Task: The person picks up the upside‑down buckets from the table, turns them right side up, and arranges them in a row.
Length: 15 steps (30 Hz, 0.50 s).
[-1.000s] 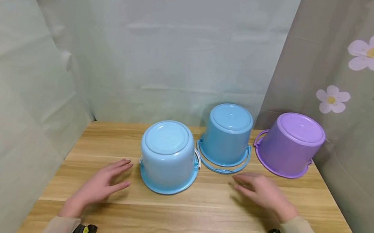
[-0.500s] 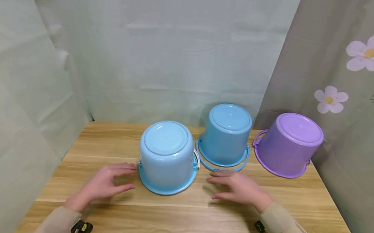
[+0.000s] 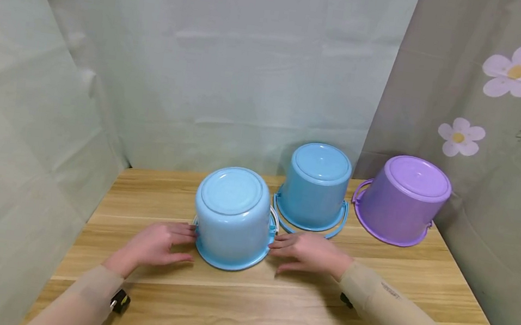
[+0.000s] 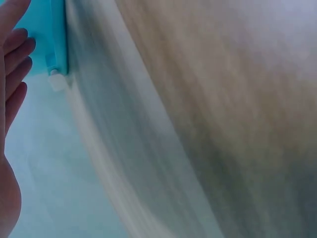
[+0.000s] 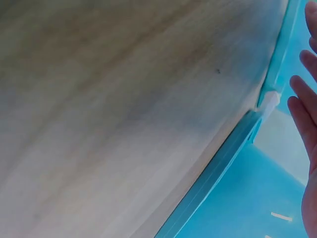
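Note:
A light blue bucket (image 3: 232, 230) stands upside down on the wooden table, its white handle (image 3: 275, 220) lying low around the rim. My left hand (image 3: 156, 245) is at its left side with fingers extended, fingertips right at the lower wall. On the other side, my right hand (image 3: 310, 252) reaches in with straight fingers, their tips close to the rim by the handle joint. In the left wrist view the fingers (image 4: 19, 69) overlap the blue rim. The right wrist view has the fingers (image 5: 303, 99) alongside the bucket wall.
Behind to the right stands a darker blue bucket (image 3: 316, 192), upside down with its handle on the table. Farther right is an upturned purple bucket (image 3: 400, 205). Pale cloth (image 3: 263, 64) hangs behind the wooden table (image 3: 230, 318), and a flowered curtain (image 3: 505, 178) borders the right.
My right hand has moved left, from in front of the darker blue bucket to the light blue bucket's right side. My left hand has moved slightly right to its left side. The buckets stay put.

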Tool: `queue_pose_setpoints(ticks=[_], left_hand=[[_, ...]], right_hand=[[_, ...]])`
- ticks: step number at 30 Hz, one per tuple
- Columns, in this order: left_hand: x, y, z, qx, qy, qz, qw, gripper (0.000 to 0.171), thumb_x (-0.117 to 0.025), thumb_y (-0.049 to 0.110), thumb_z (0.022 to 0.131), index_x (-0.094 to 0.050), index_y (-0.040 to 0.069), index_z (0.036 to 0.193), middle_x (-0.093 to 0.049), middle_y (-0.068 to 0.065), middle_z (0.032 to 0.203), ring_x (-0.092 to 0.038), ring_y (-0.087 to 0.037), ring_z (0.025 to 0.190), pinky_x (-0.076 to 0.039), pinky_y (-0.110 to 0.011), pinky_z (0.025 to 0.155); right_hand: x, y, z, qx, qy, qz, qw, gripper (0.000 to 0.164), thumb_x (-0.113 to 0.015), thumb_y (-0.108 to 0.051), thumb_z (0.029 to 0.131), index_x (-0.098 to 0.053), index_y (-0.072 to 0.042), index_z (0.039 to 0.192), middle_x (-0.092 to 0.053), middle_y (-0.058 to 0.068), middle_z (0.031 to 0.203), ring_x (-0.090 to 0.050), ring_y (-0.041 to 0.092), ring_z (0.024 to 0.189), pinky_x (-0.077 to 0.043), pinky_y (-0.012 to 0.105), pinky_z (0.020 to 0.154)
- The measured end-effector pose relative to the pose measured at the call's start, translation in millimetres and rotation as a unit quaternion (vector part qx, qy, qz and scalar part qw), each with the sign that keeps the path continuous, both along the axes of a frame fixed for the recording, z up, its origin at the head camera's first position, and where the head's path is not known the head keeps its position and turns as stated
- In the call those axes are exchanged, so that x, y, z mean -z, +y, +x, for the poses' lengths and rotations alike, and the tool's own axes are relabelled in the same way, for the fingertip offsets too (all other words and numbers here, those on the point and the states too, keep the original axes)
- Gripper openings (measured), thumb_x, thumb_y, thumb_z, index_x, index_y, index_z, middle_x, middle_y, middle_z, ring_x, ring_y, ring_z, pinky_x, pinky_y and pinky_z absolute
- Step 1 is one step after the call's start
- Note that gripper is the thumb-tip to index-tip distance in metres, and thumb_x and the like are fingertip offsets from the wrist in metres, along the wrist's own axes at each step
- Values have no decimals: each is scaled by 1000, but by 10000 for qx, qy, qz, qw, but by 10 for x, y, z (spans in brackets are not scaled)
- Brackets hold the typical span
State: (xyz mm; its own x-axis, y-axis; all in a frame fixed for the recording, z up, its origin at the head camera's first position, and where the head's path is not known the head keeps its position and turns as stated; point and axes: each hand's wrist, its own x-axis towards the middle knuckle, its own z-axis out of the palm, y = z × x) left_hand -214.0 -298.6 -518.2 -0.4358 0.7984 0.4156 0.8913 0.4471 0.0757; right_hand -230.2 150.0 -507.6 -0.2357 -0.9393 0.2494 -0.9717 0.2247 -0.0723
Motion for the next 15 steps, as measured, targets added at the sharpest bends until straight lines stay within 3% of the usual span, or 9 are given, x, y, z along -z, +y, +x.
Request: queue_pose_setpoints(ticks=[7,15], left_hand=[[22,4,-33,-40,-54,-326,9994,41,-93,41,83,-84,11,110,-81,-3,111,-76,-26,111,-61,-48,95],[96,5,-80,240,105,-234,9994,40,-92,38,85,-83,8,110,-81,-4,109,-77,-24,108,-60,-51,98]], right_hand=[[25,-63,-69,-135,316,58,9994,47,-81,-44,96,-78,-12,130,-75,4,132,-67,28,130,-54,42,109],[80,-86,-161,-309,499,181,9981,45,-78,-46,99,-79,-12,128,-77,0,128,-69,25,127,-55,39,107]])
